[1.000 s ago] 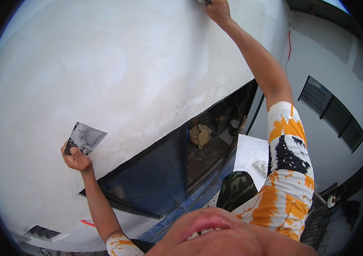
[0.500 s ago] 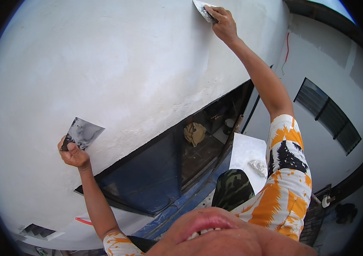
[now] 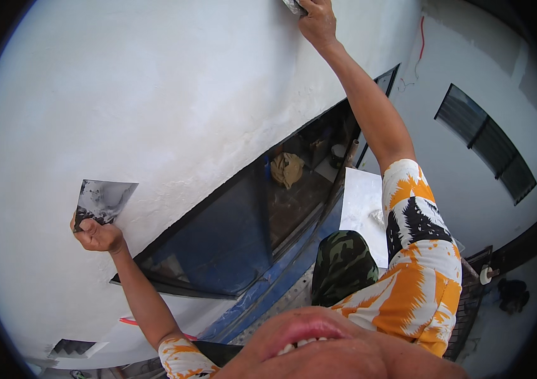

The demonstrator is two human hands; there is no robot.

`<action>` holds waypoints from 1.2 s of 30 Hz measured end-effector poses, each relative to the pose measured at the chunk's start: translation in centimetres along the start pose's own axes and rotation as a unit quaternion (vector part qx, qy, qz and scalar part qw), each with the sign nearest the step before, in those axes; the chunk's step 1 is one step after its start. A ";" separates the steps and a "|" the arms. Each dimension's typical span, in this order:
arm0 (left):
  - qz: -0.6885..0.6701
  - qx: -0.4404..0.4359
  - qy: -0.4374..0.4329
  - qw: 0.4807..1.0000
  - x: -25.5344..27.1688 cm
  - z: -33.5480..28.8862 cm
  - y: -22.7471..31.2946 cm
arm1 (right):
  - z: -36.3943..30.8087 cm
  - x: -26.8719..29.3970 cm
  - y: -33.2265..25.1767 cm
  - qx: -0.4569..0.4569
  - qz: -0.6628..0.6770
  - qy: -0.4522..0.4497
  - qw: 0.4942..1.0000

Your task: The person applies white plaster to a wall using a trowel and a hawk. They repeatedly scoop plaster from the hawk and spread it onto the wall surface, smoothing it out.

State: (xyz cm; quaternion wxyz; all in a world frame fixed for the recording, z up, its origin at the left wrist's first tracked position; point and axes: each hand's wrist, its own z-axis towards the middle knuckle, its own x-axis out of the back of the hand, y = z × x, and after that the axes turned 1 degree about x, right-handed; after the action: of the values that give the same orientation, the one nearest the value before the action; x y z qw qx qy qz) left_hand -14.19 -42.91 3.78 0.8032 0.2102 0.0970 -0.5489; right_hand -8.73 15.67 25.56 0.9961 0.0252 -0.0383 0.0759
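My left hand (image 3: 98,235) is closed on a wide putty knife (image 3: 105,197), its grey metal blade upward and smeared with dark and pale marks. Behind it stands a white plastered wall (image 3: 173,95), patchy and rough along its lower edge. At the top of the view my right hand (image 3: 319,25) grips a second putty knife (image 3: 294,6) with white paste on it, close to the wall. The picture's edge cuts off part of that blade. A white board (image 3: 362,202) beside my right sleeve carries a lump of white putty (image 3: 377,217), partly hidden by the sleeve.
Below the wall's edge is a dark-framed window opening (image 3: 218,234), with a tan bundle (image 3: 286,170) inside. A blue ledge (image 3: 249,300) runs beneath. On the right another wall has a louvred window (image 3: 486,142) and a red tube (image 3: 422,38). A dark railing (image 3: 470,297) stands lower right.
My right hand and its putty knife have moved up, partly out of view. My left hand with its putty knife has shifted slightly left and down, the blade turning. The whole view has tilted a little.
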 end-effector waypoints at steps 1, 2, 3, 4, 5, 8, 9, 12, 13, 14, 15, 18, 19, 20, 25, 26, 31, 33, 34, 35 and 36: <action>-0.007 -0.005 0.000 1.000 -0.1 0.0 0.1 | -3.3 -0.7 -0.6 0.025 -0.082 0.058 0.995; 0.017 -0.013 0.009 1.000 -0.1 0.1 0.2 | -6.9 -1.0 -1.5 0.022 -0.079 0.069 0.994; 0.040 -0.022 0.017 0.999 -0.2 0.2 0.3 | -10.4 -1.2 -2.5 0.003 -0.075 0.060 0.995; 0.063 -0.031 0.026 0.997 -0.3 0.2 0.4 | -13.5 -1.2 -3.7 -0.013 -0.071 0.043 0.997; 0.055 -0.018 0.022 0.998 -0.4 0.3 0.4 | -16.6 -0.7 -5.0 -0.014 -0.090 0.011 0.996; 0.039 -0.005 0.014 0.999 -0.5 0.6 0.5 | -18.6 2.0 -6.5 -0.040 -0.064 -0.016 0.997; 0.042 -0.012 0.016 0.999 -0.5 0.7 0.5 | -17.3 2.9 -6.7 -0.047 -0.043 -0.005 0.998; 0.075 -0.062 -0.002 0.995 -0.4 1.0 0.5 | -5.1 3.4 -3.9 0.034 -0.079 0.167 0.982; 0.079 -0.097 -0.011 0.992 -0.4 1.0 0.4 | -0.4 2.8 -2.9 0.015 -0.041 0.150 0.988; 0.087 -0.083 -0.009 0.993 -0.3 1.1 0.4 | 4.4 2.3 -2.0 -0.004 0.000 0.136 0.991; 0.086 -0.082 -0.006 0.993 -0.1 1.2 0.4 | 8.6 1.8 -1.0 0.011 -0.013 0.111 0.994; 0.086 -0.093 0.012 0.992 0.0 1.3 0.3 | 14.5 0.9 0.5 0.047 -0.042 0.051 0.997; 0.085 -0.098 0.016 0.991 -0.1 1.3 0.3 | 13.9 0.9 0.8 0.046 -0.050 0.039 0.997; 0.101 -0.085 0.021 0.991 0.0 1.3 0.3 | 12.4 1.1 0.8 0.045 -0.058 0.027 0.997; 0.074 -0.028 0.032 0.996 -0.5 1.2 1.1 | -3.5 0.9 0.0 -0.007 -0.041 0.014 0.999; 0.079 -0.036 0.042 0.995 -0.7 1.2 1.3 | -7.3 0.6 -0.2 -0.003 -0.064 0.028 0.998; 0.069 -0.037 0.041 0.996 -1.6 1.3 2.4 | -23.9 -1.4 -2.2 -0.117 -0.065 0.024 0.991; 0.079 -0.054 0.040 0.995 -1.7 1.5 2.6 | -28.2 -1.0 -4.1 -0.150 -0.050 0.011 0.987; 0.087 -0.055 0.044 0.994 -1.7 1.6 2.7 | -29.5 -0.3 -4.8 -0.160 -0.038 -0.011 0.986; 0.093 -0.054 0.041 0.993 -1.6 1.7 2.7 | -30.2 0.5 -5.5 -0.173 -0.026 -0.037 0.984; 0.093 -0.057 0.044 0.993 -1.5 1.7 2.6 | -30.1 1.4 -5.9 -0.189 -0.014 -0.058 0.980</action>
State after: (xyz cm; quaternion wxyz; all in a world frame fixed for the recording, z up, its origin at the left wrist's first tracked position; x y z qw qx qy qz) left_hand -12.47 -41.55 6.50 0.8564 0.1966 0.1431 -0.4555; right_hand -4.25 11.76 -4.54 0.9799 -0.1583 -0.1094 0.0519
